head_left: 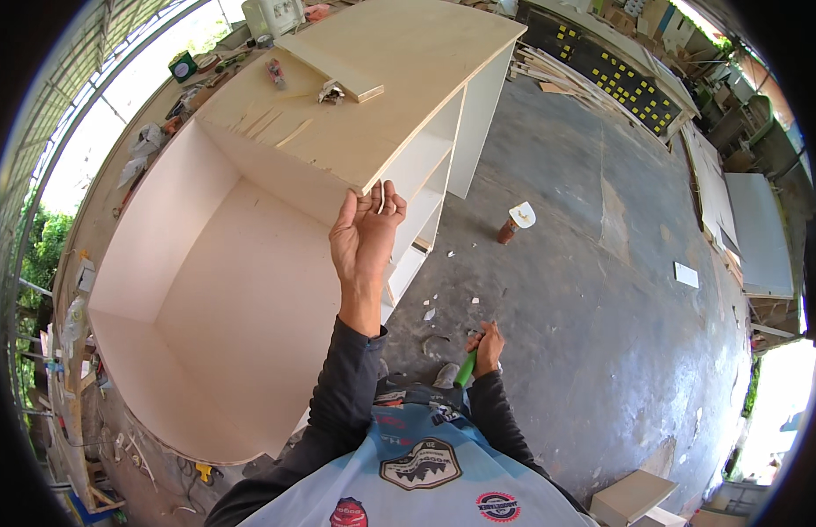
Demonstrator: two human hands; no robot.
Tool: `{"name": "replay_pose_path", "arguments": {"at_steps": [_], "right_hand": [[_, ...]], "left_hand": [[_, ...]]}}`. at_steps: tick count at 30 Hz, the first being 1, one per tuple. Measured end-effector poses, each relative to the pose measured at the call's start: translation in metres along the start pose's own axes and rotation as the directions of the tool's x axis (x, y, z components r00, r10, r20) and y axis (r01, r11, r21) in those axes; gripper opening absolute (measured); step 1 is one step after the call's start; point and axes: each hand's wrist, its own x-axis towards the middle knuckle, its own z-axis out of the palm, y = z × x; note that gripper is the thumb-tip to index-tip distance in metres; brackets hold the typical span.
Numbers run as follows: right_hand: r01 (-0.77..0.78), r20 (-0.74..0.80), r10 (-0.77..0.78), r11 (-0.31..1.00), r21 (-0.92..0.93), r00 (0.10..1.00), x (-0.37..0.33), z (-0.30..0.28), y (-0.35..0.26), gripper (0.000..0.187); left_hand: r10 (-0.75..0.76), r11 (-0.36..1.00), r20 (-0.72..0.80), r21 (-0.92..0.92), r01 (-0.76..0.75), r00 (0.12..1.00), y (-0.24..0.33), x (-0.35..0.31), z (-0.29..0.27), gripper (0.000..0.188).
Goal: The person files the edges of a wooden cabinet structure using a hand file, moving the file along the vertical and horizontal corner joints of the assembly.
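Observation:
A large unpainted wooden cabinet [443, 44] with pale inner panels takes up the left and middle of the view. My left hand [366, 233] is raised, palm toward me, with curled fingers and thumb against the near corner of its plywood panel. Lower down on the right, my right hand [488, 348] is closed around the green handle [465, 370] of a tool. The kind of tool cannot be made out. Thin wood slivers [294, 133], a loose board [333, 67] and a crumpled scrap [331, 91] lie on the cabinet's plywood face.
A brown container with a white piece on top [520, 216] stands on the grey floor [592, 290]. Small white chips [430, 314] lie near my feet. Wood strips [570, 81] and leaning panels [759, 233] are at the far right, a box-like wooden piece [634, 498] at the lower right.

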Motion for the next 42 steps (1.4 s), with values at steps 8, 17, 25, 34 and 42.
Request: {"name": "replay_pose_path", "arguments": {"at_steps": [8, 17, 25, 34, 42], "right_hand": [[-0.005, -0.034, 0.007, 0.999, 0.036, 0.999, -0.04, 0.033, 0.041, 0.015], [0.04, -0.114, -0.03, 0.995, 0.087, 0.993, -0.072, 0.032, 0.058, 0.012], [0.057, -0.159, -0.037, 0.99, 0.127, 0.987, -0.075, 0.035, 0.069, 0.023], [0.043, -0.145, -0.024, 0.991, 0.125, 0.989, -0.087, 0.049, 0.061, 0.02], [0.159, 0.097, -0.198, 0.937, 0.31, 0.975, -0.136, 0.109, 0.022, 0.009]], "left_hand": [[-0.067, 0.939, 0.023, 0.338, 0.056, 0.997, 0.019, -0.002, -0.017, 0.012], [-0.064, 0.237, 0.007, 0.971, 0.009, 0.998, 0.038, -0.028, -0.033, 0.028], [-0.279, 0.919, 0.048, 0.303, 0.252, 0.959, 0.043, -0.033, 0.031, 0.066], [-0.229, 0.873, -0.074, 0.426, 0.238, 0.971, 0.051, -0.041, 0.042, 0.056], [-0.14, 0.848, -0.221, 0.477, 0.232, 0.965, 0.047, -0.038, 0.046, 0.04]]}}
